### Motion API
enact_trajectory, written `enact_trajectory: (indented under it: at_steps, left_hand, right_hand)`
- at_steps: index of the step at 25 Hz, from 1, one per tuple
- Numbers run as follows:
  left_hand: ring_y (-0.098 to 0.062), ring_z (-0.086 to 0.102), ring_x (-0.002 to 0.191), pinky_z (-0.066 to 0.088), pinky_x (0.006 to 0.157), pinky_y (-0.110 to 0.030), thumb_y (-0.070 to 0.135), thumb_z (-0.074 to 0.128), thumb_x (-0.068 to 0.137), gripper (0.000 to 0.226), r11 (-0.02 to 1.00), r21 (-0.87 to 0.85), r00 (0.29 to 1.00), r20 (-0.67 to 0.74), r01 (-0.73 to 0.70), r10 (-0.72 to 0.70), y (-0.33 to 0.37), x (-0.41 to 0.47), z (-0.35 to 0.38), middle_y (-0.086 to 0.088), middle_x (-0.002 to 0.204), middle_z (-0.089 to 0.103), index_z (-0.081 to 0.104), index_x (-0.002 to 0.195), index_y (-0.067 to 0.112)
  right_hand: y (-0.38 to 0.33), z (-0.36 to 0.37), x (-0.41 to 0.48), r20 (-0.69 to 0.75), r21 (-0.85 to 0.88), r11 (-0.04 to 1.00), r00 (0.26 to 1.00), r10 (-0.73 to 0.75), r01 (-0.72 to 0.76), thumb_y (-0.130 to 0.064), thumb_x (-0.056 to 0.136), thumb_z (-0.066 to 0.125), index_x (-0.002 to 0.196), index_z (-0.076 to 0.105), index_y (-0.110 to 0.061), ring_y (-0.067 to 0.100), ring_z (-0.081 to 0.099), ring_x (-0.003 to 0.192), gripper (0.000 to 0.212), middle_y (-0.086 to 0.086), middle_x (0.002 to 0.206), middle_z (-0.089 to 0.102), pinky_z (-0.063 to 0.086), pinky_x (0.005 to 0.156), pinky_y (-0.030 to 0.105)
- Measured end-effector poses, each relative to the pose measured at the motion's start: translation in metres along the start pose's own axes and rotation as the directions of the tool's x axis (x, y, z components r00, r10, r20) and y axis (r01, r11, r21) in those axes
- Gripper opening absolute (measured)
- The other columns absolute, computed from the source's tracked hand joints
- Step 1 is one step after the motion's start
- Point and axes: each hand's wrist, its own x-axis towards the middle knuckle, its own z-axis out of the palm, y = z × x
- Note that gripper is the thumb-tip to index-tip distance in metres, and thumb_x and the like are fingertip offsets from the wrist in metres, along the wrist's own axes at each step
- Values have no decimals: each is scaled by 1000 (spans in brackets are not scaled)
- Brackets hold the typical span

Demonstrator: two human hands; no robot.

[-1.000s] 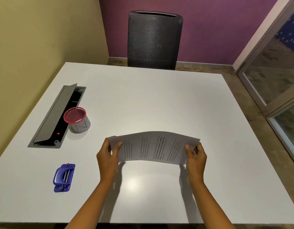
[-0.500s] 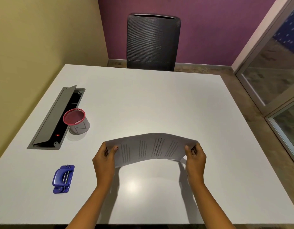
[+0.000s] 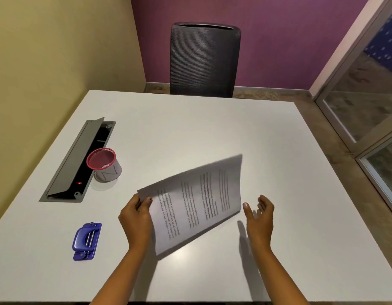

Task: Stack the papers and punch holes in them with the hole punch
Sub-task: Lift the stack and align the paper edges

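Head view showed the left hand (image 3: 136,219) pinching the papers (image 3: 197,203) by their near-left corner, tilted above the surface (image 3: 190,128); the right hand (image 3: 260,216) hung open just beside them. Punch (image 3: 87,241) lay left.

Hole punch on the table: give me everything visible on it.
The hole punch is a small blue two-hole model, glossy and plastic-looking, with a rounded lever on top and two thin metal rods showing through a slot in it. A flat blue base plate sticks out at its near end. It lies flat on the white table, near the left front edge, apart from the papers. Neither hand touches it; nothing is loaded in it.
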Motion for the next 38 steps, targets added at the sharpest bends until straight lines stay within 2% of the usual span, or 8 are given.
enact_trajectory:
  at_steps: [4, 6, 11, 15, 17, 21, 29, 38]
  left_hand:
    - [-16, 64, 79, 47, 70, -20, 3, 60, 89, 20, 989, -121, 994, -66, 82, -91, 8, 6, 3, -9, 96, 71, 68, 108, 1]
    - [-20, 65, 84, 49, 78, -26, 2, 59, 89, 23, 971, -188, 985, -61, 150, -164, 7, 8, 5, -13, 99, 70, 66, 111, -2]
    - [0, 62, 61, 52, 66, -16, 2, 55, 93, 20, 804, -439, 913, 119, 402, -391, 8, 0, 10, 1, 84, 64, 63, 111, 0]
    - [-7, 65, 71, 55, 62, -14, -5, 49, 92, 22, 736, -523, 901, 306, 430, -309, 9, 14, -5, 10, 65, 70, 61, 92, 14]
    - [-8, 67, 72, 56, 67, -15, 3, 57, 89, 18, 794, -479, 901, 392, 374, -188, 9, 33, -19, 5, 80, 75, 62, 103, 14]
    - [-14, 67, 88, 54, 83, -25, 24, 73, 80, 30, 967, -187, 813, 581, 176, -36, 23, 48, -32, 1, 101, 75, 65, 109, 22]
    - [6, 65, 93, 50, 77, -9, 11, 50, 97, 28, 964, -241, 909, 366, -115, 200, 51, 13, 1, 27, 98, 71, 60, 105, 35]
    - [9, 60, 81, 44, 75, -5, -2, 48, 94, 36, 987, -147, 951, 291, -62, 103, 17, -2, 1, 27, 84, 69, 62, 97, 31]
  right_hand:
    - [10, 10, -13, 161, 53, 948, 940, 301, -312, -27, 87, 67, 139, 39, -15, 23, 40, 134, 60, 0, 137, 44, 40, 101, 32]
    - [11, 16, -16, 332, 186, 900, 887, 321, -395, -31, 83, 69, 134, 48, -13, 21, 49, 127, 58, 1, 134, 54, 41, 105, 36]
    - [-29, 32, -21, 467, 280, 938, 883, 53, -205, -11, 95, 55, 108, 65, -15, 21, 67, 107, 17, 2, 108, 74, 52, 88, 26]
    - [-55, 34, -12, 358, 161, 986, 929, -96, 40, -7, 94, 53, 99, 68, -28, 19, 71, 96, 26, -5, 101, 75, 55, 85, 32]
    - [-62, 31, -7, 329, 87, 990, 935, -133, 111, -7, 93, 53, 95, 69, -25, 21, 70, 90, 24, -2, 94, 75, 53, 80, 34]
    - [-68, 24, -6, 305, 11, 974, 927, -220, 227, -6, 93, 52, 93, 67, -15, 7, 63, 71, 18, -1, 83, 72, 47, 64, 15]
    - [-53, 34, -15, 200, 50, 957, 936, -290, 286, -7, 96, 51, 87, 60, -12, -4, 58, 70, 14, -6, 85, 68, 44, 64, 6]
    - [-25, 33, -20, 197, 50, 985, 966, -169, 163, 4, 92, 52, 84, 62, -30, 8, 58, 77, 37, -3, 86, 67, 44, 70, 8]
